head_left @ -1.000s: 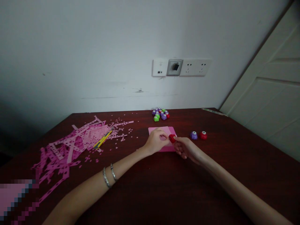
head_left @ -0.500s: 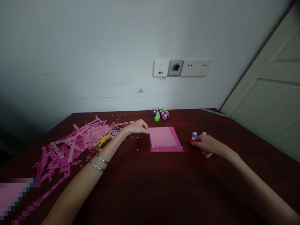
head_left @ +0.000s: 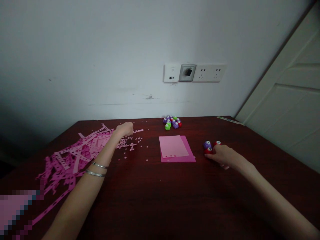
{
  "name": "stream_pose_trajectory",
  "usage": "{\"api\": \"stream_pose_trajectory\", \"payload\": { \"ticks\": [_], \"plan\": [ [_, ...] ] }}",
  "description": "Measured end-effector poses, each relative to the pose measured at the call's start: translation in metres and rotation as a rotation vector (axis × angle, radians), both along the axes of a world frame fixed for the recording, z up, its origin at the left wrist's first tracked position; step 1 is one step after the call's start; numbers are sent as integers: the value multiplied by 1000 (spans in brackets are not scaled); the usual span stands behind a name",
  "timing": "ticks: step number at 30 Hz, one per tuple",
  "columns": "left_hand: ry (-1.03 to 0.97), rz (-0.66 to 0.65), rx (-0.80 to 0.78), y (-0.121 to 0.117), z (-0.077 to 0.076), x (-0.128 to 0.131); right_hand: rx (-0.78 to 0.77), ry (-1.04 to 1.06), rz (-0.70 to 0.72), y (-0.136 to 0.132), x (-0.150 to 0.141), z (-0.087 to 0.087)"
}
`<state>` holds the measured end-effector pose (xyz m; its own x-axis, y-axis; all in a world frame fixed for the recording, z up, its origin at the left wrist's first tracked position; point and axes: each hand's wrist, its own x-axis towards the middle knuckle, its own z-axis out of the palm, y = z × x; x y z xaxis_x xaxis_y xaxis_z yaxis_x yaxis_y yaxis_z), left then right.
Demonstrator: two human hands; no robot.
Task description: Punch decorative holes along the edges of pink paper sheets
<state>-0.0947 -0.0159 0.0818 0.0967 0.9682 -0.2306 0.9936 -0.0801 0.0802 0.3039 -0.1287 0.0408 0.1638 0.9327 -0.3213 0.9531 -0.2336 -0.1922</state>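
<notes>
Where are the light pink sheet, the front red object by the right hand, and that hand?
Light pink sheet (head_left: 174, 146), head view: its middle.
Front red object (head_left: 206, 151), head view: left side.
Right hand (head_left: 224, 154), head view: its back.

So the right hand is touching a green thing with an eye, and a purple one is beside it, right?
Not green: the head view shows the right hand touching a red thing with an eye. A purple one is beside it.
</notes>
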Motion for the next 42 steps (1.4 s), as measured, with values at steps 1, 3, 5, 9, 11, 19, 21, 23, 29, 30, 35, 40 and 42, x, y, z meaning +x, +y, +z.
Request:
{"api": "stream_pose_trajectory", "payload": {
  "ticks": [1, 3, 5, 9, 11, 19, 21, 23, 29, 30, 35, 40, 42],
  "plan": [
    [23, 33, 25, -2, 3, 3, 64, -65, 26, -2, -2, 2],
    [27, 75, 96, -5, 5, 9, 231, -188, 73, -8, -8, 7],
    [-19, 43, 161, -4, 2, 13, 374, -214, 124, -12, -19, 10],
    [-197, -95, 246, 3, -13, 20, 484, -17, 352, -14, -48, -1],
    [-333, -202, 254, 6, -22, 27, 522, 53, 402, -14, -59, -14],
    [-648, -247, 261, 43, -63, 86, 650, 256, 423, -17, -71, -52],
    [-637, -228, 265, 58, -70, 100, 673, 258, 424, -18, -70, -53],
    [-630, -228, 261, 72, -76, 110, 688, 265, 423, -18, -70, -53],
    [-600, -291, 230, 93, -86, 123, 674, 286, 419, -16, -70, -54],
    [-606, -304, 224, 93, -88, 124, 674, 291, 423, -15, -70, -54],
    [-660, -297, 222, 92, -90, 129, 677, 301, 421, -15, -71, -52],
    [-678, -314, 214, 86, -78, 130, 665, 306, 400, -16, -71, -51],
    [-709, -369, 197, 78, -67, 127, 666, 317, 397, -16, -71, -51]
  ]
}}
